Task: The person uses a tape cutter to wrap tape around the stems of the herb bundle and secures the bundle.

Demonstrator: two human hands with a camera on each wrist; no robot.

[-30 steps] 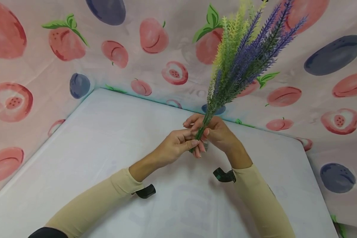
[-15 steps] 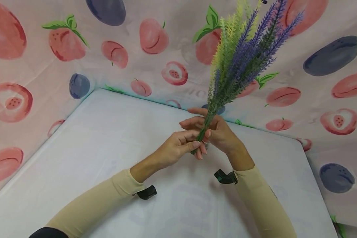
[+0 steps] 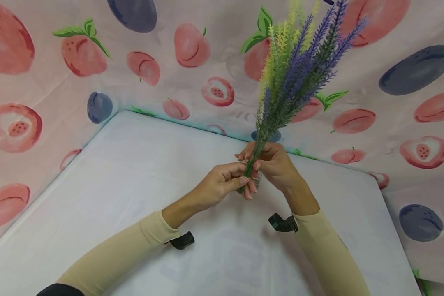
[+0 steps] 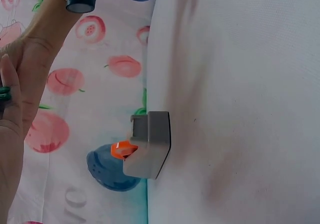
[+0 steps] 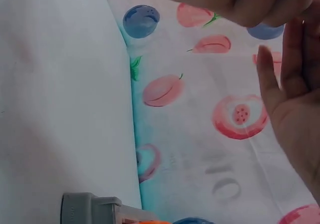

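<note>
A bunch of artificial lavender [image 3: 299, 74], with purple and yellow-green spikes, is held up in the head view, its stems [image 3: 249, 168] pointing down and left. The left hand [image 3: 222, 183] pinches the lower stem ends between thumb and fingers. Around the stems just above curl the thumb and fingers of the right hand [image 3: 277, 166], partly hidden behind them. In the wrist views the flower heads are out of frame, and only parts of the hands show.
A grey device with an orange part, resembling a tape dispenser [image 4: 155, 144], stands at the far edge of the white table [image 3: 151, 156]. Fruit-printed cloth [image 3: 148, 94] rises behind the table. Each sleeve cuff carries a small black camera [image 3: 283, 223].
The lavender tips have swung slightly left, making the bunch more upright. The right hand's upper fingers stretched out and then drew back in around the stems. The left hand has stayed nearly still.
</note>
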